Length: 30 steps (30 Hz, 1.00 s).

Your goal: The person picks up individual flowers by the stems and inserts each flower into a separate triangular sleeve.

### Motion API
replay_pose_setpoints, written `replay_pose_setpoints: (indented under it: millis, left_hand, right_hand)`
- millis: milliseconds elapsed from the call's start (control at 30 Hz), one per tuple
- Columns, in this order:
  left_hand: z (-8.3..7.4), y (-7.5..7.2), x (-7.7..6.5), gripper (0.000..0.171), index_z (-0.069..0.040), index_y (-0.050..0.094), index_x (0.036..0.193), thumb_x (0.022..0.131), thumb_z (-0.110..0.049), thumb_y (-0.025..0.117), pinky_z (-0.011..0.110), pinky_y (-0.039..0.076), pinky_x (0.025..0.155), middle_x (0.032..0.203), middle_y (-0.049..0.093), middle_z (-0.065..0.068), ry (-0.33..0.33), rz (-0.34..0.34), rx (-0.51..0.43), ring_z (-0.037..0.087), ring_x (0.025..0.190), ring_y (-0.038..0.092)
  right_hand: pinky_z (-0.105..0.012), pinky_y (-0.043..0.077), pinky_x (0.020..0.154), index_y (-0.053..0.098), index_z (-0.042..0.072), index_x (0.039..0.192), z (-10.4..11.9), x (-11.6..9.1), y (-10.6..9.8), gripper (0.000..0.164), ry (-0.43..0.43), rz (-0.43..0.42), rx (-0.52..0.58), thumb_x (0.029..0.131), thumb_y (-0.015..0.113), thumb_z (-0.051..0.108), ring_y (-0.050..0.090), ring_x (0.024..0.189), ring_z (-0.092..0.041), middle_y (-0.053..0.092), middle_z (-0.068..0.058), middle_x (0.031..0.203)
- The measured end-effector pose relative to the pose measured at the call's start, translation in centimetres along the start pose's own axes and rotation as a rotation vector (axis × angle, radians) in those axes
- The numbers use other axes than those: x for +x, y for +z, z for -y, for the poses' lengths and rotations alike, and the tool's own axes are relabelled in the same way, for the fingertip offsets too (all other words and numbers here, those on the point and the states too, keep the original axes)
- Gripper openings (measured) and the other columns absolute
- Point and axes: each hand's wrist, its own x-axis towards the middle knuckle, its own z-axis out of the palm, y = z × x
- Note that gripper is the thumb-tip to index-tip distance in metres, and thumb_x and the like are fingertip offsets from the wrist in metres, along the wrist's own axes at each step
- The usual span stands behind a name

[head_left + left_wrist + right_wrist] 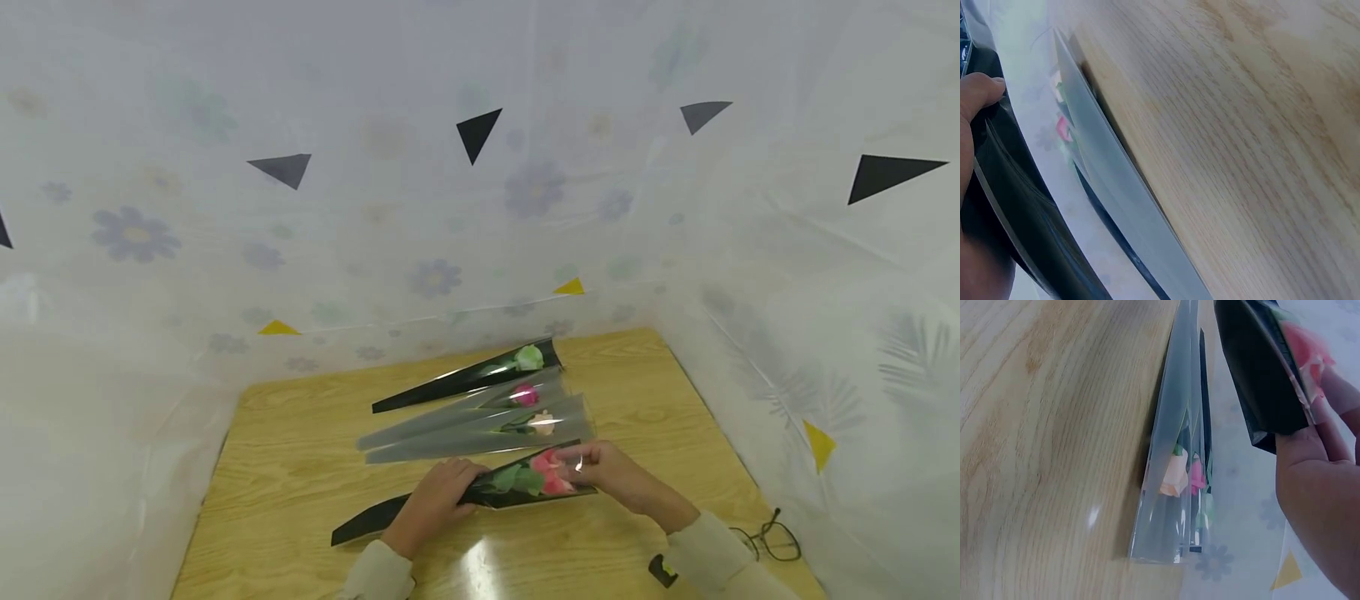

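A pink artificial rose with green leaves lies in a black, clear-fronted flower sleeve. My left hand grips this sleeve around its middle; in the left wrist view the thumb lies over the black wrap. At the wide mouth, my right hand pinches the sleeve's edge beside the petals. The right wrist view shows its fingers at the black sleeve and against the pink rose. How far they reach inside cannot be made out.
Behind lie a grey sleeve with a cream rose, another with a magenta rose, and a black sleeve with a pale green rose. Glasses and a small black item are at right. White sheeting surrounds the wooden table.
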Motion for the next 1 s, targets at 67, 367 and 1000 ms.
replay_pose_setpoints:
  millis: [67, 367, 1000]
  left_hand:
    - [0.1, 0.1, -0.1, 0.064, -0.018, 0.050, 0.129, 0.073, -0.031, 0.078, 0.036, 0.040, 0.094, 0.116, 0.056, -0.005, -0.007, -0.004, -0.007, 0.014, 0.107, 0.051]
    - [0.3, 0.2, -0.2, 0.077, -0.023, 0.038, 0.139, 0.074, -0.032, 0.078, 0.040, 0.041, 0.092, 0.123, 0.053, -0.005, -0.062, 0.028, -0.036, 0.015, 0.111, 0.050]
    - [0.5, 0.7, -0.9, 0.065, -0.017, 0.047, 0.133, 0.077, -0.029, 0.076, 0.040, 0.042, 0.088, 0.118, 0.054, -0.004, -0.061, 0.036, -0.018, 0.016, 0.106, 0.050]
  right_hand:
    - [-0.036, 0.049, 0.082, 0.057, -0.001, 0.124, 0.1, -0.1, -0.1, 0.039, 0.001, -0.003, -0.013, 0.090, 0.061, 0.017, 0.062, 0.095, -0.021, 0.063, -0.010, 0.110]
    - [-0.036, 0.042, 0.093, 0.053, 0.005, 0.130, 0.2, -0.5, -0.6, 0.040, 0.005, 0.026, 0.004, 0.093, 0.056, 0.021, 0.053, 0.114, -0.024, 0.054, -0.012, 0.129]
    - [-0.038, 0.047, 0.087, 0.054, -0.006, 0.124, -0.5, -0.7, -0.6, 0.037, 0.077, 0.075, 0.097, 0.095, 0.053, 0.018, 0.059, 0.104, -0.028, 0.058, -0.018, 0.117]
